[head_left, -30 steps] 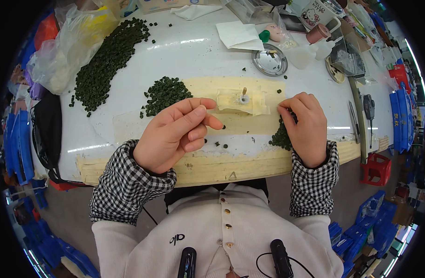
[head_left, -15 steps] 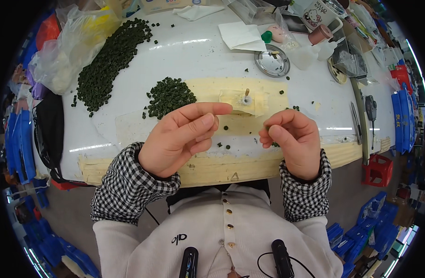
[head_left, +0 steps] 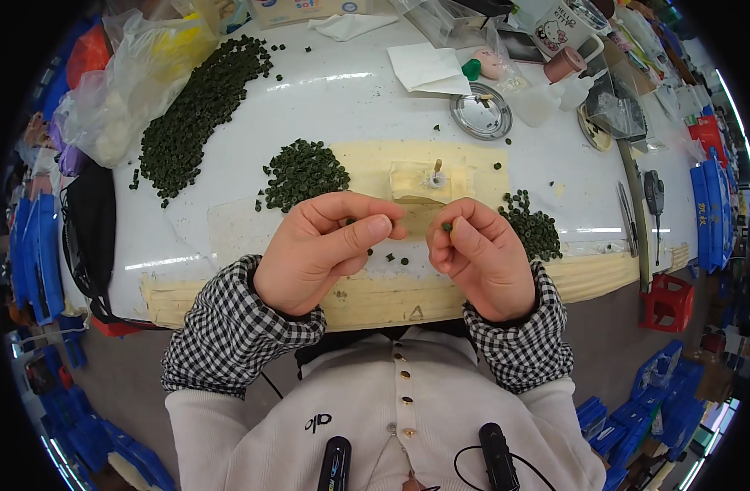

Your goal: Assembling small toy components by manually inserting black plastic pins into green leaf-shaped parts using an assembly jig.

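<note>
My left hand (head_left: pixel 326 250) is over the near part of the table, its thumb and forefinger brought together in a pinch; what lies between them, if anything, is hidden. Close by on the right, my right hand (head_left: pixel 488 262) pinches a small dark green piece (head_left: pixel 447 227) between thumb and forefinger. The fingertips of both hands face each other with a narrow gap. Just beyond them sits a cream-coloured, tape-covered block (head_left: pixel 409 180) with a short brownish peg (head_left: pixel 438 167) standing upright on it. A medium heap of green pieces (head_left: pixel 305 176) lies beyond my left hand, a smaller heap (head_left: pixel 532 229) beside my right.
A large heap of green pieces (head_left: pixel 199 119) spreads at the far left beside clear plastic bags (head_left: pixel 117 98). Far right are a round metal lid (head_left: pixel 481 113), white paper (head_left: pixel 426 69), a mug (head_left: pixel 561 33) and squeeze bottles (head_left: pixel 575 90). Tweezers (head_left: pixel 628 214) and a screwdriver (head_left: pixel 655 196) lie rightmost.
My right hand has moved left, close to my left hand, uncovering the small right heap and showing the green piece in its pinch. My left forefinger has drawn nearer its thumb.
</note>
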Tool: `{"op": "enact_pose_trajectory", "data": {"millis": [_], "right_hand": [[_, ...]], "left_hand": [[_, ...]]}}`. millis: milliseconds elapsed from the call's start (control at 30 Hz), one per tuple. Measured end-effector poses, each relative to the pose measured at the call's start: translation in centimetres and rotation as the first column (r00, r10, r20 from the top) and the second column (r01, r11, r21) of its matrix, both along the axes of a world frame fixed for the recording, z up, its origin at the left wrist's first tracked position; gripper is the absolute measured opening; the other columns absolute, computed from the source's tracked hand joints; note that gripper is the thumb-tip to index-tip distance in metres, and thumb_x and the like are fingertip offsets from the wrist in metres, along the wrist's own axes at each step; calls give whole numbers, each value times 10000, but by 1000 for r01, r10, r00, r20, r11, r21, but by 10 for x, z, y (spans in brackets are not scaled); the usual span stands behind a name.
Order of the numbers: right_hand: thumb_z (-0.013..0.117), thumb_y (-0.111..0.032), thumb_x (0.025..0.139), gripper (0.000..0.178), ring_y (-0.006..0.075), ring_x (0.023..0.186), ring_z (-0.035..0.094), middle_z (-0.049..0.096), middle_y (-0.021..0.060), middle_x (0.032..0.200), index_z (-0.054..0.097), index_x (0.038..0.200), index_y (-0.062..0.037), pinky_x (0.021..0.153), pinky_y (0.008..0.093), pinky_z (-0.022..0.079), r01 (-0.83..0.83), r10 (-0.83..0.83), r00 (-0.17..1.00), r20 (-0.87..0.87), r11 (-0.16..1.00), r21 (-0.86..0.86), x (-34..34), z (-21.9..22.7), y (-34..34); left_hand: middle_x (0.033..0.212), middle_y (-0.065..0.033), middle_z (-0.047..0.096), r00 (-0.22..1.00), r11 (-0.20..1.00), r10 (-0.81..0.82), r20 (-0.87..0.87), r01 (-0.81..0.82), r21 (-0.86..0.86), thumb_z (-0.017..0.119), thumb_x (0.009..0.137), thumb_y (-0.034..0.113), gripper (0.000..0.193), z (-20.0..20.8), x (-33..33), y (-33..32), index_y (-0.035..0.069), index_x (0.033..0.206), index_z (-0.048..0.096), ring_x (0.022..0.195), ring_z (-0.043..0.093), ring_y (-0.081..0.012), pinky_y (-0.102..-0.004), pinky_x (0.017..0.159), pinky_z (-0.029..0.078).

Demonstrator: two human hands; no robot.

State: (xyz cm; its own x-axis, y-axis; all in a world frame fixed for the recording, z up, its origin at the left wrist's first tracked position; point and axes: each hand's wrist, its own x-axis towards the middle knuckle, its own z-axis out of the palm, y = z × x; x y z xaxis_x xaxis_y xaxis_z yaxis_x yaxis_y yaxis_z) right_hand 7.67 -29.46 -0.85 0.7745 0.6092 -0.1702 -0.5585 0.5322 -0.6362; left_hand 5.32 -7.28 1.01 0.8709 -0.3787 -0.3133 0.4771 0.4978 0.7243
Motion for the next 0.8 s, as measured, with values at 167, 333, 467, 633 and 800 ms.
{"op": "enact_pose_trajectory", "data": {"millis": [167,333,467,633,800], "right_hand": [[570,-107,938,142,130,812,645,669,80,927,592,1046,-16,695,250,521,59,-55,997,51,996,-71,-2,7,3],[594,-45,908,133,153,806,670,673,106,928,582,1034,-3,689,253,557,83,-69,991,114,990,-119,-3,7,3],[589,1,899,157,158,836,671,674,115,933,584,1055,21,728,262,560,194,-132,943,306,964,-182,-6,8,4],[568,30,902,215,164,913,659,673,134,978,589,1114,62,801,264,540,294,-120,873,473,903,-314,-6,18,-1],[572,44,892,214,155,906,656,671,142,1008,597,1103,68,798,255,534,338,-98,856,508,850,-405,-9,23,1]], "left_hand": [[918,-76,665,1000,999,13,6,-13,45,593,907,40,229,0,-1,-3,31,1136,604,661,504,-19,-158,490,342],[926,-75,663,999,997,-3,39,0,74,594,914,64,155,-2,-1,-2,33,1065,607,684,520,-19,-158,489,337],[926,-72,657,999,1000,-15,29,16,-23,603,909,67,129,-1,2,0,45,1037,604,708,531,-13,-152,489,328],[921,-77,660,998,998,56,42,-57,39,604,911,76,139,-1,2,1,52,1048,602,676,512,-7,-155,484,321],[924,-81,660,999,998,41,32,-42,41,611,903,68,137,-2,2,1,52,1040,602,653,496,-9,-155,482,320]]}}
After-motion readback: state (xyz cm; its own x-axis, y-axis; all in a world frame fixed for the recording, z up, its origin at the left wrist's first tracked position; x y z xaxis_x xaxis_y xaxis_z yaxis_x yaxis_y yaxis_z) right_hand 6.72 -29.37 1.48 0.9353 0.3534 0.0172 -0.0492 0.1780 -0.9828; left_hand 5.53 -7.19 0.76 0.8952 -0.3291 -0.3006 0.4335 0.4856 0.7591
